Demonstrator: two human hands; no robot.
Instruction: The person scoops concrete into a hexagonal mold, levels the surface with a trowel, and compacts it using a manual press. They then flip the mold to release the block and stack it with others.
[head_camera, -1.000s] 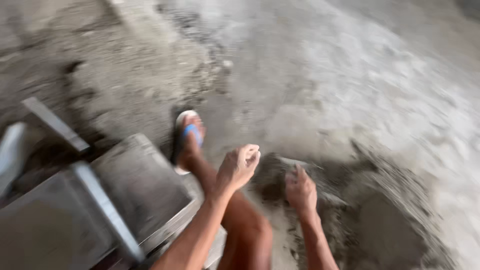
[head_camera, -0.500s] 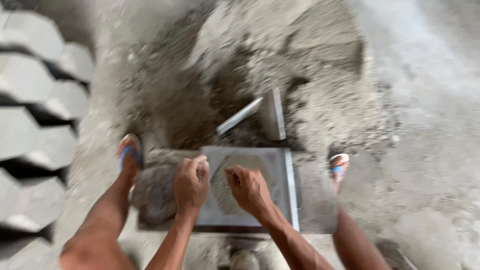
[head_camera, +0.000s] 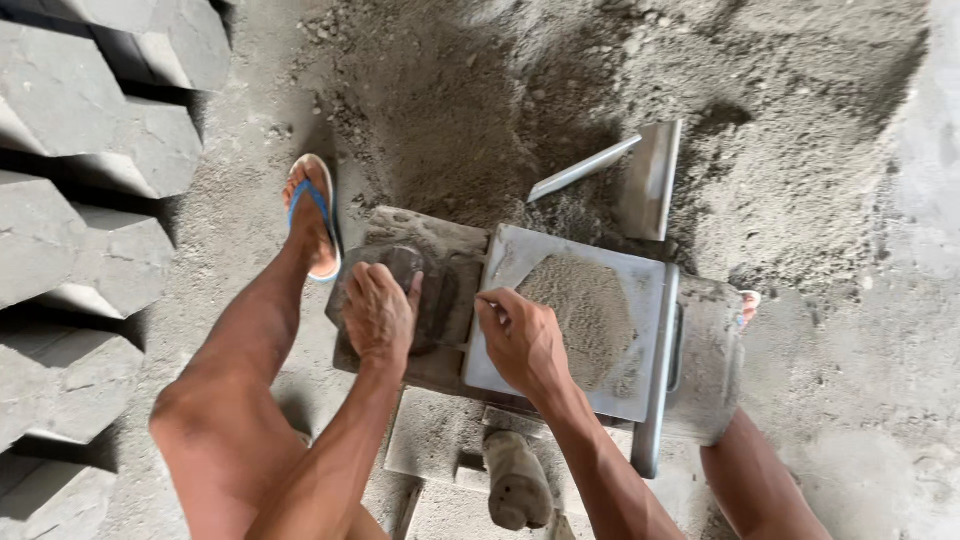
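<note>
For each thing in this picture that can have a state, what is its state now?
Metal mould: partly filled with grey mix, not level.
Left hand: palm down, resting on a dark lump on the board beside the mould.
Right hand: fingers curled at the mould's near left edge.
Scoop: lying unheld on the sand pile.
Grey blocks: formed, set in rows at the left.

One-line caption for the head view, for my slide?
Left hand presses a dark round tamper while right hand steadies the grey metal mould holding sandy mix.
</note>
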